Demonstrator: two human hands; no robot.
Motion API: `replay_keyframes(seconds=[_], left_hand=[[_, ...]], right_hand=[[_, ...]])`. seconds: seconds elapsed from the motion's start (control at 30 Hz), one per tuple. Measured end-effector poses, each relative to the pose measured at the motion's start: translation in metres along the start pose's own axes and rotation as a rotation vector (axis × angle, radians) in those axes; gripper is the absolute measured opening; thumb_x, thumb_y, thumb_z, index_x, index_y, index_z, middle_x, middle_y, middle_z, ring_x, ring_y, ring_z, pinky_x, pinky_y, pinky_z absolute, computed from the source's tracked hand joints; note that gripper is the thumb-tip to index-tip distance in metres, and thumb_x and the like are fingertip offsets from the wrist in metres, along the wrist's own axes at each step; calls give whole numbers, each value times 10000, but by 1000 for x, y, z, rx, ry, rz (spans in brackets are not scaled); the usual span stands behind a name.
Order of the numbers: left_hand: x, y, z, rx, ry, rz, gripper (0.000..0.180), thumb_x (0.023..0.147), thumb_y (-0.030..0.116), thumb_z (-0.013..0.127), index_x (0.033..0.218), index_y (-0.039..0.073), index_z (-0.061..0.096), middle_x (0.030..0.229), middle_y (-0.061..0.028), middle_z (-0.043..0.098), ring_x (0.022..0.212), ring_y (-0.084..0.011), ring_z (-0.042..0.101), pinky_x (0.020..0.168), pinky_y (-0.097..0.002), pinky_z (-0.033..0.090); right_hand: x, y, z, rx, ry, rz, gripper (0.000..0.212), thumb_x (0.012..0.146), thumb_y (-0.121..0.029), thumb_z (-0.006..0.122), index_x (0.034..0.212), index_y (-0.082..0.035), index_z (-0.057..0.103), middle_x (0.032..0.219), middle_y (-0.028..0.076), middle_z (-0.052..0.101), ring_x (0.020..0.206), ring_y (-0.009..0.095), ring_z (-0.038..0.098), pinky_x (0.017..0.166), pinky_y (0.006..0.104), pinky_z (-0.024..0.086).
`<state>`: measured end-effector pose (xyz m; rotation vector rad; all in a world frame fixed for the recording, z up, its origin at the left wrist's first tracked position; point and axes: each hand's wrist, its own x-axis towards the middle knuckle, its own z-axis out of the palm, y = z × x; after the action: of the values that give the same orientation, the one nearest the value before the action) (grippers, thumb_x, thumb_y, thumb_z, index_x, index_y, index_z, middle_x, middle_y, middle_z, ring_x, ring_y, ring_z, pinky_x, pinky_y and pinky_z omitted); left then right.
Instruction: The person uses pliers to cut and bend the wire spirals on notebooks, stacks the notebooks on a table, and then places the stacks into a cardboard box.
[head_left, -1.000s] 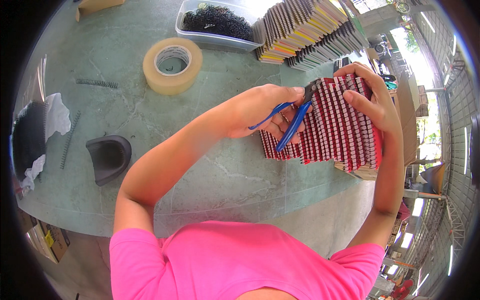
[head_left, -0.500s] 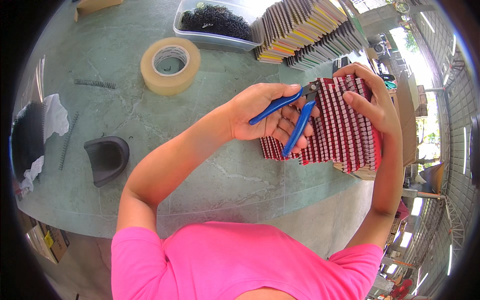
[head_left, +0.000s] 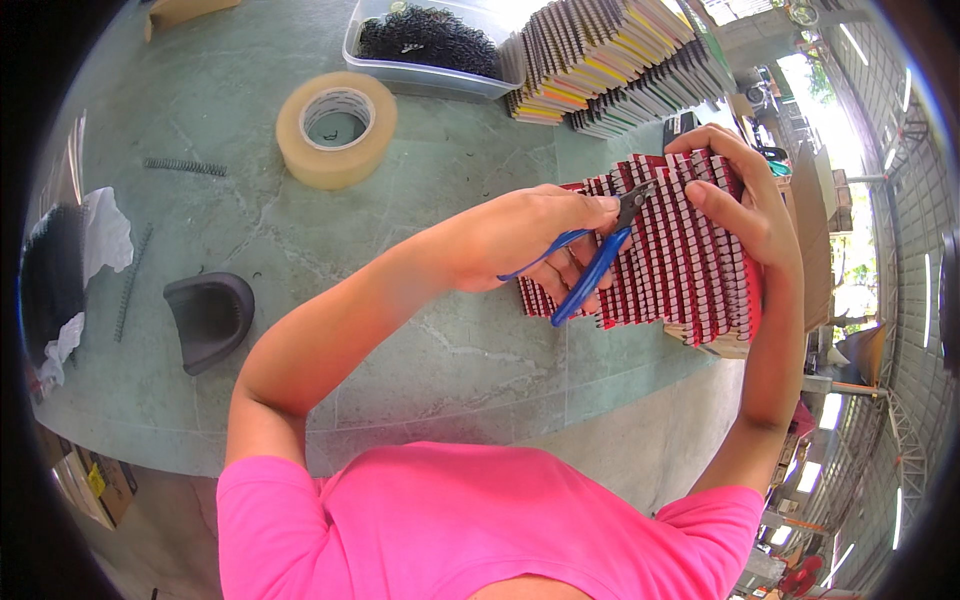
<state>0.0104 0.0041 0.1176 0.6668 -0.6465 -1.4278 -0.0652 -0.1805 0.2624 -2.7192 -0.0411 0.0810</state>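
Pink sleeves: the person in the pink shirt (head_left: 490, 520) fills the bottom of the frame, both arms reaching to the right of centre.
Left hand: its grip (head_left: 548, 232) is closed around one pair of blue-handled cutters (head_left: 600, 268), the handles spread apart.
Cutter tips: up against the coil edges near the top of the red stack; I can't tell whether they bite a wire.
Right hand: its grip (head_left: 735, 205) holds the stack's upper right corner, thumb and fingers set apart.
Red books: one stack (head_left: 665, 265) of wire-bound books, right of centre, just beside the left hand and under the right.
On the left: one dark curved piece (head_left: 212, 322), two loose coils (head_left: 185, 166).
Farther up: one tape roll (head_left: 330, 168), one clear tub (head_left: 450, 84) of black coils (head_left: 425, 42), two more book stacks (head_left: 590, 62).
Tabletop: greenish, marble-veined (head_left: 430, 380).
Room: grey floor (head_left: 640, 425) below; corrugated wall (head_left: 915, 300) along the right rim.
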Motion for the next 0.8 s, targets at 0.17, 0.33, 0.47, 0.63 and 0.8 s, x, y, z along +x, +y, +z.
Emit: replay_keyframes(seconds=[0.17, 0.33, 0.47, 0.63, 0.8], left_hand=[[6, -5, 4, -265, -63, -36, 511, 954, 431, 335, 1097, -29, 504, 911, -207, 611, 766, -323, 643, 697, -406, 523], [15, -19, -1, 199, 103, 191, 444, 964, 403, 335, 1064, 9, 512, 892, -159, 611, 749, -280, 623, 696, -397, 508], [15, -24, 9, 903, 438, 460, 377, 973, 366, 341, 1024, 41, 525, 881, -117, 607, 749, -224, 611, 683, -346, 498], [-1, -3, 8, 42, 39, 43, 483, 947, 432, 370, 1092, -3, 522, 915, -148, 613, 774, -262, 633, 707, -359, 509], [8, -6, 7, -201, -41, 14, 506, 946, 446, 367, 1100, -13, 515, 895, -166, 614, 787, -281, 633, 728, -387, 503]], right_hand=[[-1, -1, 1, -3, 4, -5, 420, 740, -354, 629, 952, 7, 594, 834, 112, 555, 830, 225, 505, 781, 313, 374], [-1, 0, 1, 0, 8, -12, 414, 748, -350, 627, 954, 7, 594, 838, 116, 558, 827, 224, 508, 774, 315, 379], [-2, 1, 1, -18, 17, -16, 413, 756, -353, 617, 951, 10, 595, 839, 115, 561, 836, 225, 508, 781, 316, 378], [-2, -3, 1, 69, 33, 50, 438, 817, -398, 517, 934, 16, 600, 854, 117, 575, 872, 230, 504, 828, 319, 358], [-1, 4, 4, 76, 38, 30, 471, 873, -411, 407, 924, 13, 605, 866, 120, 587, 883, 234, 504, 845, 328, 350]])
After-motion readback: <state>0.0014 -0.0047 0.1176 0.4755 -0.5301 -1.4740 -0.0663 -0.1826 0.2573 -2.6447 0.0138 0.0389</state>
